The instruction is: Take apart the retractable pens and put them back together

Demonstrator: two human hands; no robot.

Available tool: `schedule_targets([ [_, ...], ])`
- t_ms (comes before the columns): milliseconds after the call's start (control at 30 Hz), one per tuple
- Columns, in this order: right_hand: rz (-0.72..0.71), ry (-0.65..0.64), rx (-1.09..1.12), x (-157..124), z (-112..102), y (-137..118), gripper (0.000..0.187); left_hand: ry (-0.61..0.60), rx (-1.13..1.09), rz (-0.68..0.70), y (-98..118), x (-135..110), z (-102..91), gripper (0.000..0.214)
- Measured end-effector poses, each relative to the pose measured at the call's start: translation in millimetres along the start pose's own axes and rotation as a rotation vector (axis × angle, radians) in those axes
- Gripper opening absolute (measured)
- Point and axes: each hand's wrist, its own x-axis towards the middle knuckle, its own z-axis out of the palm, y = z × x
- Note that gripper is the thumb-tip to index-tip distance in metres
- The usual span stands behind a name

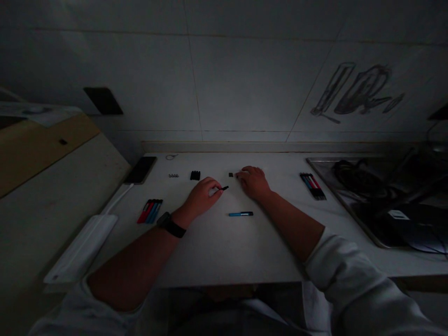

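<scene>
My left hand, with a dark watch on its wrist, pinches a small black pen part just above the white table. Opposite it, my right hand rests low with its fingers curled together; whatever lies at its fingertips is too small and dim to name. Right by those fingertips is a tiny dark piece. Nearer to me lies a blue pen body with a black end. A short row of black pen parts sits beyond my left hand, beside several small pale pieces.
Red and blue pen bodies lie at the left, and a row of dark and red pens at the right. A phone and a white power strip line the left edge. A metal-rimmed tray holds cables at the right.
</scene>
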Motion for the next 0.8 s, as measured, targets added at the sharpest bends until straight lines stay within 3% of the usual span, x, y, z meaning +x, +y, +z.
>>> schedule_targets([
  [167, -0.005, 0.022, -0.006, 2.3, 1.5, 2.5, 0.026, -0.016, -0.004, -0.012, 3.5, 0.2, -1.5, 0.005],
  [800, 0.06, -0.029, -0.019, 1.0, -6.8, 5.3, 0.023, -0.023, 0.005, -0.003, 1.9, -0.7, -1.3, 0.006],
])
